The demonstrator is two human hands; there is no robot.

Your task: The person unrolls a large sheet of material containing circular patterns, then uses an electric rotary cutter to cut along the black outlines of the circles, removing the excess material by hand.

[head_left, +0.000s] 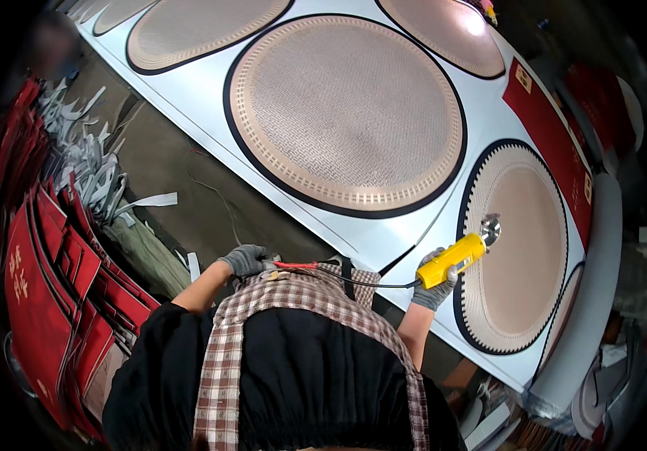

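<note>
In my grey-gloved right hand (432,292) is a yellow handheld electric rotary cutter (455,260). Its round metal blade head (490,231) points away from me, over the left part of an oval mat (522,248) with a dark scalloped edge. Whether the blade touches the mat, I cannot tell. A black power cord (383,285) runs from the cutter's rear across my checked apron. Closed at waist level, my gloved left hand (245,260) holds the cord at its red-covered stretch (295,265). Beyond my hands lies a large round woven-pattern mat (346,113) with a dark border.
More patterned mats (203,30) lie along the white table (195,113). A red printed panel (553,143) and a grey roll (594,301) line its right side. At left stand stacked red sheets (53,301) and a heap of pale offcut strips (86,161).
</note>
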